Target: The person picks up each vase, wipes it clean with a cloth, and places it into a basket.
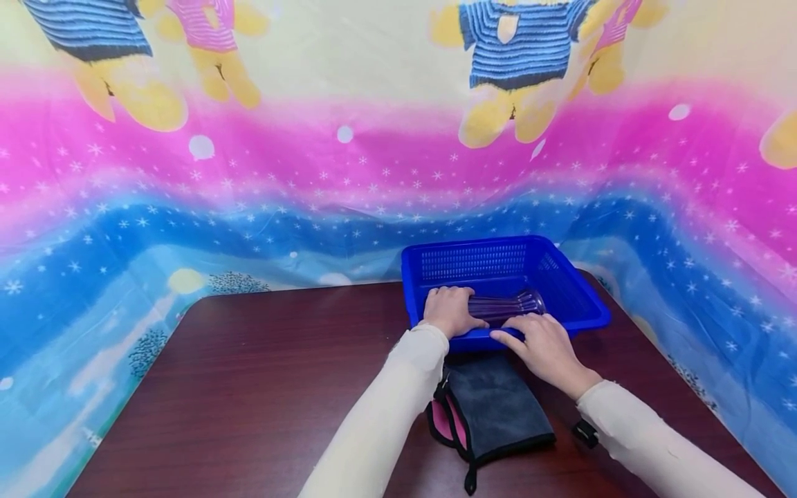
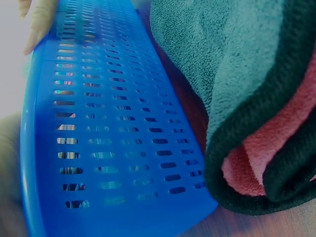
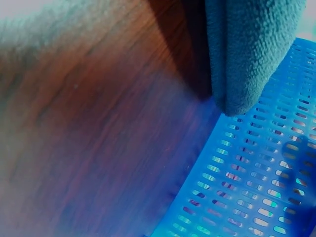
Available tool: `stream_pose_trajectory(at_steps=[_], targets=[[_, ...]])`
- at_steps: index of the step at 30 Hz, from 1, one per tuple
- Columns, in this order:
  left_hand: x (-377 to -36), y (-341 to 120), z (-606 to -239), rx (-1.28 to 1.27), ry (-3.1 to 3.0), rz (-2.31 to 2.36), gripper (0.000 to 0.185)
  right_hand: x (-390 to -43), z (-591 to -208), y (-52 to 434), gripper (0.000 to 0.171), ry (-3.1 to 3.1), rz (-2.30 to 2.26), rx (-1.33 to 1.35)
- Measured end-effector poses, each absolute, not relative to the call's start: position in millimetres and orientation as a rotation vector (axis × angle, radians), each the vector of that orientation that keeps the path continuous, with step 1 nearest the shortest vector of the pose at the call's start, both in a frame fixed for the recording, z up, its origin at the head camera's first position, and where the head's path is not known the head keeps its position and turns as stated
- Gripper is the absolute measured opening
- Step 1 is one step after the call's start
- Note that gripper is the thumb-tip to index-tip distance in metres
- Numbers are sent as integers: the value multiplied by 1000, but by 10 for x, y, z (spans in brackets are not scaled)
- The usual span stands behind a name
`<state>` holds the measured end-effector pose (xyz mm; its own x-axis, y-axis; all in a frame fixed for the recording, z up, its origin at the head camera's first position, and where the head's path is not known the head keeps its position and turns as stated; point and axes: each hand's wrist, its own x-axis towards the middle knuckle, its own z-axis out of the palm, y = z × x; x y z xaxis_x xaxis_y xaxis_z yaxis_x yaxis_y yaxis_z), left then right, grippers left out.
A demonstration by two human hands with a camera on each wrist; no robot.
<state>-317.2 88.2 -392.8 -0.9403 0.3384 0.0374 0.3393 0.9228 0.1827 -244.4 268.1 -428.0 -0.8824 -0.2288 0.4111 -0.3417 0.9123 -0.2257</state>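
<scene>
A clear ribbed glass vase [image 1: 501, 306] lies on its side in the blue plastic basket [image 1: 470, 337], its flared mouth to the right. Over the vase's left end is my left hand [image 1: 448, 311], with fingers and thumb about the glass. My right hand [image 1: 546, 349] reaches over the front rim beside the flared mouth. Its thumb lies stretched out along the rim, while the finger ends are partly hidden. Just in front of the basket sits a folded towel [image 1: 498, 408], dark grey outside and pink within, with black edging and a hanging loop.
The dark red-brown wooden table [image 1: 268, 373] extends left of the basket. A printed cloth backdrop [image 1: 349, 166] hangs behind and along both sides. The basket stands near the table's back right corner, its slotted wall [image 2: 103, 123] close to the towel.
</scene>
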Motion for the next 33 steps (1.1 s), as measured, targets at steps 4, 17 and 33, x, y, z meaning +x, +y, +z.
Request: stream_pose_trajectory(at_steps=[4,17,33], targets=[[-3171,881,-3934,-546,-3075,-302,73,-2432,-4280,2676,37,-2686,411,415],[-3102,813,-3857,-543,-3075,-397,68,-2407,-4275,2687,38,-2676,440,424],[-3050,654,-3767,-602,-2992,-401,58,-2381,-4210,2704,46,-2748,488,417]])
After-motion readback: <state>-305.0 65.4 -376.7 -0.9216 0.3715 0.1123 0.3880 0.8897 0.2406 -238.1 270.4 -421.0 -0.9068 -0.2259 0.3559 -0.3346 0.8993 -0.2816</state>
